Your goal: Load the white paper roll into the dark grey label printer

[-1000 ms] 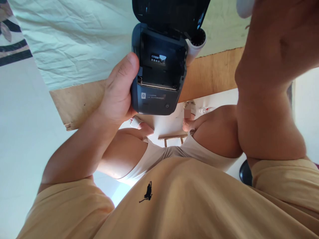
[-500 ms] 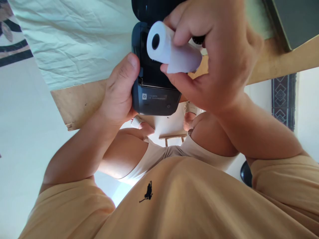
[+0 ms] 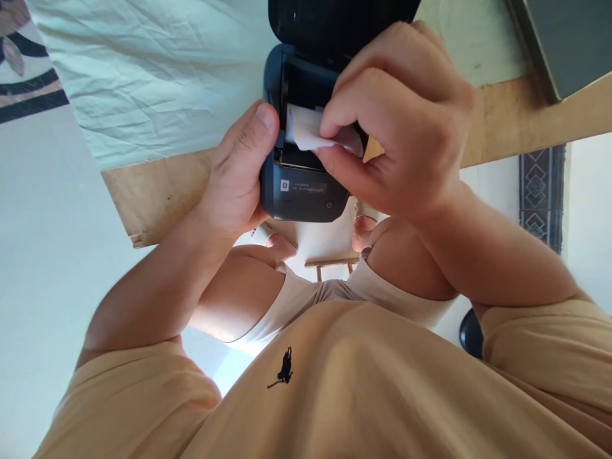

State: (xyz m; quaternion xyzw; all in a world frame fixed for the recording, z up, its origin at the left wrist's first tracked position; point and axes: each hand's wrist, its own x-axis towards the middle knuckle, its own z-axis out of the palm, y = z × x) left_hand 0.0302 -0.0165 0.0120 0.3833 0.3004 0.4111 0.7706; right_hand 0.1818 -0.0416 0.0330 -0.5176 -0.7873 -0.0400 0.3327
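Observation:
A dark portable label printer is held over the table's front edge, its black lid swung up. My left hand grips its left side, thumb on the rim. Inside the paper bay lies a white paper roll, its right part hidden behind my fingers. My right hand pinches the roll's loose paper end between thumb and forefinger, above the bay.
A pale green cloth covers much of the wooden table. At the far right of the table sits a dark flat object. Below the printer are my legs and a small wooden stool.
The paper roll has gone from above the printer down into its bay. My right hand now pinches the paper's loose end instead of holding the roll itself. The printer shifted slightly right.

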